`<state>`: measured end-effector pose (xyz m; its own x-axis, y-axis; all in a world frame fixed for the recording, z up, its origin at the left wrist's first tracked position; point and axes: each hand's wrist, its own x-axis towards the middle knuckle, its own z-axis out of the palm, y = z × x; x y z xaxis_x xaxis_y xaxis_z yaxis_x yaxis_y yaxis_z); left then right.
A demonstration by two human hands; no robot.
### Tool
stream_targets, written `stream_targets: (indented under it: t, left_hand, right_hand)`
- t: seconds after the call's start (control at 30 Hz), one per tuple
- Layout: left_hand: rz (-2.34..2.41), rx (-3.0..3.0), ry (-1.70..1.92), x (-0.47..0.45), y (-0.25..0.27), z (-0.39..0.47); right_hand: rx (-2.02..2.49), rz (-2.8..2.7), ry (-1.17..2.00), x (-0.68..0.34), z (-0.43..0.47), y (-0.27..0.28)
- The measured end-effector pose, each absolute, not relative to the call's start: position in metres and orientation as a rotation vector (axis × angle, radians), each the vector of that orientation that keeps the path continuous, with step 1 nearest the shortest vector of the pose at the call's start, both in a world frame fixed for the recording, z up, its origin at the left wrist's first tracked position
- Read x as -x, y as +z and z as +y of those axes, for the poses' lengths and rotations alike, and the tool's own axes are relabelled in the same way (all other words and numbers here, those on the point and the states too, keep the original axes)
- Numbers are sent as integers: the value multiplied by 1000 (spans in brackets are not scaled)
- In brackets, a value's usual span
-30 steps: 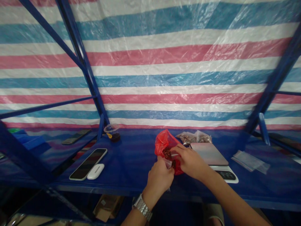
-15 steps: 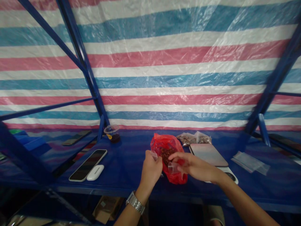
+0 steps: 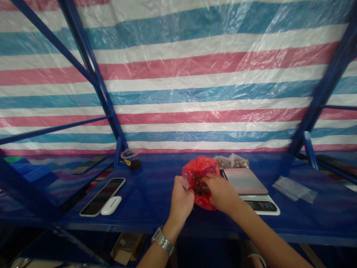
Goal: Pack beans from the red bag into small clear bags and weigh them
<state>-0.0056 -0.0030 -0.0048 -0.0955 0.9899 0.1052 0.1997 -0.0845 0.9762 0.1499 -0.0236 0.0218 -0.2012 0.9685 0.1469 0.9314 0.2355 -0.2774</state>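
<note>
A red plastic bag (image 3: pixel 202 163) stands with its mouth open on the blue table, with dark brown dried bits (image 3: pixel 200 185) inside. At the bag's left edge, my left hand (image 3: pixel 182 197) is closed on a small clear plastic bag (image 3: pixel 184 183), its thumb towards the red bag. From the right, my right hand (image 3: pixel 219 190) reaches into the mouth of the red bag. Its fingers are curled down among the brown bits, and their tips are hidden; what they hold does not show.
A kitchen scale (image 3: pixel 245 181) stands right of the bag, with filled clear bags (image 3: pixel 239 161) behind it. Flat clear bags (image 3: pixel 294 189) lie farther right. A phone (image 3: pixel 103 196), a white earphone case (image 3: pixel 111 205) and a plastic cup of dark liquid (image 3: pixel 135 163) are on the left.
My right hand has moved left and deeper into the red bag. The small clear cup seen in it earlier is now out of sight. More of the scale's front shows.
</note>
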Motion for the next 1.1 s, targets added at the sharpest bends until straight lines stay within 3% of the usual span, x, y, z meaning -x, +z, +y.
stream_targets:
  t: [0.4,0.83,1.1]
  left_hand:
    - [1256,-1197,1311,0,-12,-1]
    - [1291,-1308,1402,5,-7,4]
    - [1340,-1426,1364,6,-7,6]
  right_hand:
    - [1480,-2129,424,-158,-17,7]
    - [1208,-1732,997,-164,-3,-17]
    - [1191,-1535,1053,-169,1,-20]
